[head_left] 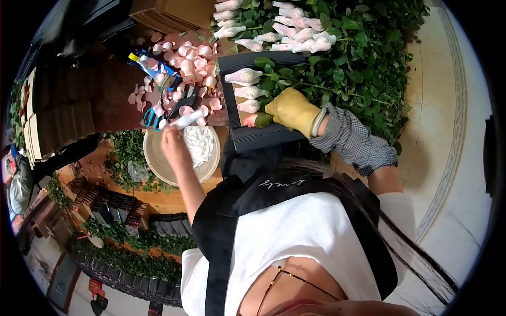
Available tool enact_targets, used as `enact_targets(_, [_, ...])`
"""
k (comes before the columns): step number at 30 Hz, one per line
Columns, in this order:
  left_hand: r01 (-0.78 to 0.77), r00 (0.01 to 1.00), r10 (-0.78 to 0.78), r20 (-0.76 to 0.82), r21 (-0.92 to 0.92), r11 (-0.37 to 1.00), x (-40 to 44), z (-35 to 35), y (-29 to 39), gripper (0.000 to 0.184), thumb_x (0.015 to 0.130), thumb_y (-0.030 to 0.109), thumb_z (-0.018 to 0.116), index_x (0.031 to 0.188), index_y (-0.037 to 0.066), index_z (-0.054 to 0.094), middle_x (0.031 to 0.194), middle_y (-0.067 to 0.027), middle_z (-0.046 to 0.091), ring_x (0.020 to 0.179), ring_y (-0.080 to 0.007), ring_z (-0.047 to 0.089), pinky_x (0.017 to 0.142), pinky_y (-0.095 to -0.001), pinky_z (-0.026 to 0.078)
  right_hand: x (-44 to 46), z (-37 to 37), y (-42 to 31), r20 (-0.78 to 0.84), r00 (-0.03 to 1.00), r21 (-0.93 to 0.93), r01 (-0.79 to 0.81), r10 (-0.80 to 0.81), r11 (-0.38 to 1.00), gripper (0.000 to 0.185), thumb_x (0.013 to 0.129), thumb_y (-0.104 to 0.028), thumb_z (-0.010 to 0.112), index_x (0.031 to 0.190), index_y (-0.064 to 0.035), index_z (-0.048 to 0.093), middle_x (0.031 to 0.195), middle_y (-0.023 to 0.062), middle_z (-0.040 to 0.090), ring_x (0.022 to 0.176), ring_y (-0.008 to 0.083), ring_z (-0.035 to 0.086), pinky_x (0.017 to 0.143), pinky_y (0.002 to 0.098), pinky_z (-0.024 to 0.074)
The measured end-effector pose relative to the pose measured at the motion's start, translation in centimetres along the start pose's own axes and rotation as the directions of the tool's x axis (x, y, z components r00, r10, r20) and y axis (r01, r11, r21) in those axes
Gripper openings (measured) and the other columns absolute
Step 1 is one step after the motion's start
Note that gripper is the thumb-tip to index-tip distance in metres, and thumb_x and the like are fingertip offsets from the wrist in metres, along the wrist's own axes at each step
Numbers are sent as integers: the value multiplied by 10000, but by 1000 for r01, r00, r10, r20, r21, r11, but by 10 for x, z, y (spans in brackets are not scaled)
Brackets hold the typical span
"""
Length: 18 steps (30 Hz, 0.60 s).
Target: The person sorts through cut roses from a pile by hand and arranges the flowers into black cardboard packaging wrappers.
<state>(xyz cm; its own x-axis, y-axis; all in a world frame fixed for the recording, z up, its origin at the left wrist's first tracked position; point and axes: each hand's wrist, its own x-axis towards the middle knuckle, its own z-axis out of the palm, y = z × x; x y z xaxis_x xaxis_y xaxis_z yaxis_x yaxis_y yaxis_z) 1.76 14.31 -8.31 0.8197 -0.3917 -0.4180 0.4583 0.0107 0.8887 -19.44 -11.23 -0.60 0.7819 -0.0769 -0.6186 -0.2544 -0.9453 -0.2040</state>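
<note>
My bare left hand (176, 147) is closed on one end of a white foam net sleeve (190, 119), held over the rim of a round bowl (150, 158). More white sleeves (201, 147) lie inside the bowl. My right hand (295, 111), in a yellow glove with a checked oversleeve, is closed around a rose just below its bloom. That rose (250, 121) shows a bare pink-red head and lies at the near end of a black corrugated board (258, 141). Beyond it, several netted roses (243, 77) are lined up on the board. The glove hides the gripped stem.
Loose pink petals (192, 63) cover the table around teal-handled scissors (153, 117) and a blue box (167, 73). More netted roses (303, 31) with leafy stems (363, 58) fill the far right. Cardboard (174, 13) is stacked at the back. Greenery (129, 163) lies left of the bowl.
</note>
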Motion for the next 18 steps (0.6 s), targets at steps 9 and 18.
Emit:
enact_targets(9, [-593,784,102,612,689,417,-36,104,7,353,863,327,743,1013,32,621,837,-179,671,766,-404,642,689,-428,508,16,14,-3,-193,974,-145,-150,121,978,149,836,-225,636,864,-98,711,779,107,716,741,292,705,652,432,542])
enact_targets(18, [-665,737,185,650,648,373,-40,121,-3,249,901,282,692,881,34,691,778,-133,661,692,-319,644,607,-383,481,12,3,-7,-47,981,-96,-191,188,977,196,869,-180,587,998,-126,725,898,75,750,847,263,728,717,400,556])
